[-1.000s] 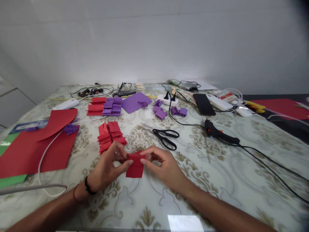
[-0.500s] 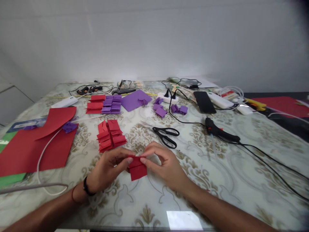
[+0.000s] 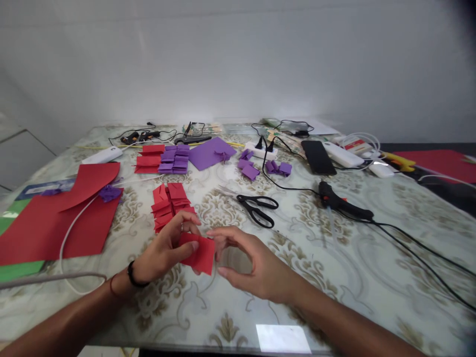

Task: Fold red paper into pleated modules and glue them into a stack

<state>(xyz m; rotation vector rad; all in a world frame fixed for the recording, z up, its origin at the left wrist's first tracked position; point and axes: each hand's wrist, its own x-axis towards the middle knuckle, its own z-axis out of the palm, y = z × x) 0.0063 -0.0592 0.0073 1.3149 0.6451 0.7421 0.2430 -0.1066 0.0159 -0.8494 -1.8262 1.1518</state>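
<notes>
Between thumb and fingers, my left hand (image 3: 167, 248) grips a small red paper piece (image 3: 203, 254) above the table. Close to that paper's right edge is my right hand (image 3: 253, 258), thumb and fingers apart, holding nothing; whether a fingertip brushes the edge I cannot tell. Just beyond my left hand lie folded red paper pieces (image 3: 169, 201) in two rows, partly covered by my fingers. Black-handled scissors (image 3: 256, 204) rest past my right hand, blades pointing left and slightly parted.
Left are large red sheets (image 3: 85, 233) and a white cable (image 3: 69, 238). Farther back sit purple folded pieces (image 3: 174, 159), a purple sheet (image 3: 208, 152) and a power strip (image 3: 265, 151). Rightward are a black glue gun (image 3: 344, 204), its cord and a phone (image 3: 318, 157).
The red paper has turned, now showing a flat face, and shifted slightly left in my left hand. My right hand has let go of it and opened.
</notes>
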